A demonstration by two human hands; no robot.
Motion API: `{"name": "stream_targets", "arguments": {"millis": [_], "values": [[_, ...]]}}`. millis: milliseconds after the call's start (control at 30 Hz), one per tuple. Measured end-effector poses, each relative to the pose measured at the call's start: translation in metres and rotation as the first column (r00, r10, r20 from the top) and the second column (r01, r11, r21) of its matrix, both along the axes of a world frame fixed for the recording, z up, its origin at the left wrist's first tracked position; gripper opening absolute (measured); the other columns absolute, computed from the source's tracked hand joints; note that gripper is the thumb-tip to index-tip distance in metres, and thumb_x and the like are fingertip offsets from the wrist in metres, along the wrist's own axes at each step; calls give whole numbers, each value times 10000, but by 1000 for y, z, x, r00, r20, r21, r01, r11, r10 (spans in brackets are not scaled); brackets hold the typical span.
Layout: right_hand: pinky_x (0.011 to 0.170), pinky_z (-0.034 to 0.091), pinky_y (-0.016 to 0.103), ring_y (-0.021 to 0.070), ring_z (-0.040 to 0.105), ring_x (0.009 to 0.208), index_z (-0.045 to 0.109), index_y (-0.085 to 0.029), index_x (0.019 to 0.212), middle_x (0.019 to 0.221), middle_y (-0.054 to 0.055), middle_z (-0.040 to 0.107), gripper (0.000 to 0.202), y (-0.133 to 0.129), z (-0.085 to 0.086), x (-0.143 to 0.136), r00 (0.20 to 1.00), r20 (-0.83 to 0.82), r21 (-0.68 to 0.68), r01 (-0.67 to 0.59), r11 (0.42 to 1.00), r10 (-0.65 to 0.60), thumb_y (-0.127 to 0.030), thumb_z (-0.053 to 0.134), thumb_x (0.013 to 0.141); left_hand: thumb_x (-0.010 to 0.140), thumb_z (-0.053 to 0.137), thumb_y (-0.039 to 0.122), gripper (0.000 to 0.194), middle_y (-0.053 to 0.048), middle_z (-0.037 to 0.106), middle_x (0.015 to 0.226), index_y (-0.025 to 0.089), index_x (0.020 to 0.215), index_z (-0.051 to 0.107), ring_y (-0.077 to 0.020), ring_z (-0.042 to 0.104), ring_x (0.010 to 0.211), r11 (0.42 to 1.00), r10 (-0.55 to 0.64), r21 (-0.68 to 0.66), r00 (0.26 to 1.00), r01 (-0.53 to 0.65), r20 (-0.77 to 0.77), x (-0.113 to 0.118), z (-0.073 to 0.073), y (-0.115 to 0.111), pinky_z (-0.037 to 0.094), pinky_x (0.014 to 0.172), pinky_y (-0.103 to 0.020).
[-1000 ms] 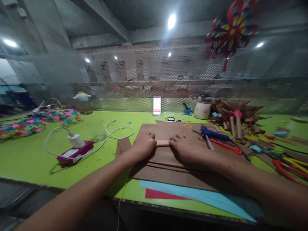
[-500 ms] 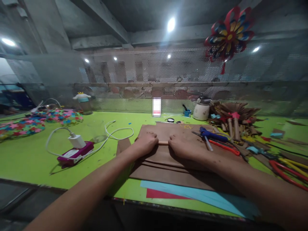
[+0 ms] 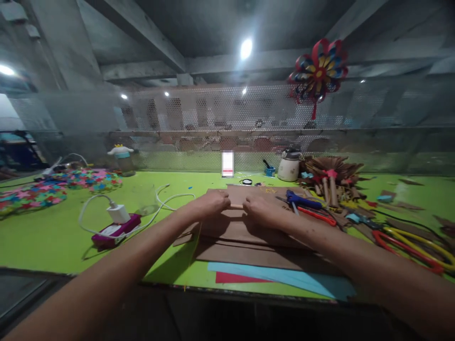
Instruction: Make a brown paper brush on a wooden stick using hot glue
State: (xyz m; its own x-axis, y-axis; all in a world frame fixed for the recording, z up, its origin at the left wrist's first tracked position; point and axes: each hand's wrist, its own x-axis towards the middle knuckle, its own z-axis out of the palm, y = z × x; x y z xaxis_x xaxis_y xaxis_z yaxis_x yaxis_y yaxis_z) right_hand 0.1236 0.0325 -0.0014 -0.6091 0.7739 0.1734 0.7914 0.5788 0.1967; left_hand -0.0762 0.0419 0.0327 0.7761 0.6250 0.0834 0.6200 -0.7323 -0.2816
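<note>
My left hand (image 3: 216, 202) and my right hand (image 3: 261, 211) are closed on the two ends of a thin light-brown rod (image 3: 236, 206). Whether it is wood or rolled paper I cannot tell. A short length of it shows between the fists, with a shadow on the brown paper sheets (image 3: 232, 233) underneath. The stacked sheets lie in front of me, partly covered by my hands and right forearm. Just right of my right hand, a blue glue gun (image 3: 304, 200) and red-handled scissors (image 3: 316, 216) rest on the paper.
Cyan paper (image 3: 280, 276) and red paper (image 3: 236, 277) lie at the near edge. A purple power strip (image 3: 117, 232) with a white cable sits left. Right are yellow-handled scissors (image 3: 419, 244) and folded brown paper pieces (image 3: 329, 177). A phone (image 3: 228, 164) and jug (image 3: 289, 166) stand behind.
Both hands, still holding the rod, have lifted slightly off the brown paper; a shadow now shows beneath. The camera view has shifted a little.
</note>
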Motion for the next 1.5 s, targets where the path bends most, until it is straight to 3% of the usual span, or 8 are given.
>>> {"name": "stream_targets", "arguments": {"millis": [333, 600, 967, 1033, 1133, 1233, 1333, 1500], "values": [[537, 238, 260, 132, 488, 607, 530, -144, 919, 773, 66, 617, 177, -56, 26, 23, 967, -91, 251, -210, 945, 239, -177, 357, 904, 798, 470, 216, 187, -28, 618, 741, 164, 848, 642, -104, 480, 592, 958, 75, -283, 994, -50, 79, 1, 65, -68, 329, 548, -220], [636, 338, 254, 157, 542, 730, 565, -133, 871, 813, 92, 624, 199, -88, 45, 31, 975, -193, 155, -79, 985, 109, -201, 380, 898, 865, 376, 153, 192, -81, 576, 823, 143, 860, 567, -171, 487, 732, 966, -10, 258, 999, -1, 40, 25, 37, -91, 376, 652, -282], [532, 295, 267, 184, 581, 641, 551, -152, 853, 736, 82, 644, 199, -87, 34, 29, 987, -58, 301, -124, 946, 147, -204, 367, 906, 870, 367, 152, 223, -98, 573, 973, 164, 1027, 524, -225, 492, 925, 965, -39, 264, 989, -1, 146, 21, 18, -111, 395, 832, -386], [510, 273, 267, 181, 571, 611, 539, -155, 864, 726, 80, 643, 225, -82, 32, 31, 988, -100, 333, -81, 939, 121, -221, 331, 920, 872, 394, 198, 243, -114, 552, 1093, 181, 1073, 529, -246, 461, 1041, 954, -38, 285, 907, -92, 420, 21, 19, -120, 357, 904, -434], [509, 263, 269, 176, 554, 602, 529, -154, 875, 728, 81, 635, 240, -76, 28, 34, 985, -150, 353, -24, 935, 82, -210, 301, 926, 855, 446, 317, 233, -109, 613, 971, 169, 934, 609, -236, 533, 941, 975, 177, -74, 533, -210, 828, 25, 6, -134, 414, 843, -409], [537, 286, 269, 171, 541, 631, 526, -149, 875, 750, 87, 622, 216, -72, 22, 35, 984, -160, 381, -13, 925, 80, -138, 312, 904, 830, 473, 418, 344, -98, 649, 798, 121, 888, 636, -185, 590, 740, 751, 606, -640, 219, 160, 765, 40, -17, -142, 473, 682, -321], [595, 325, 274, 173, 535, 692, 527, -147, 881, 766, 85, 608, 182, -73, 18, 35, 978, -164, 412, -47, 910, 125, -93, 353, 874, 793, 533, 438, 399, -98, 654, 819, 100, 987, 618, -156, 601, 727, 587, 724, -682, 93, 436, 683, 56, -20, -146, 478, 662, -274], [654, 354, 281, 167, 510, 742, 540, -136, 912, 799, 79, 582, 200, -86, 19, 47, 967, -76, 435, -189, 880, 245, -84, 349, 881, 801, 540, 382, 291, -57, 664, 745, 123, 832, 667, -137, 590, 695, 906, 338, -383, 236, 179, 911, 52, 44, -147, 472, 721, -273]]}}
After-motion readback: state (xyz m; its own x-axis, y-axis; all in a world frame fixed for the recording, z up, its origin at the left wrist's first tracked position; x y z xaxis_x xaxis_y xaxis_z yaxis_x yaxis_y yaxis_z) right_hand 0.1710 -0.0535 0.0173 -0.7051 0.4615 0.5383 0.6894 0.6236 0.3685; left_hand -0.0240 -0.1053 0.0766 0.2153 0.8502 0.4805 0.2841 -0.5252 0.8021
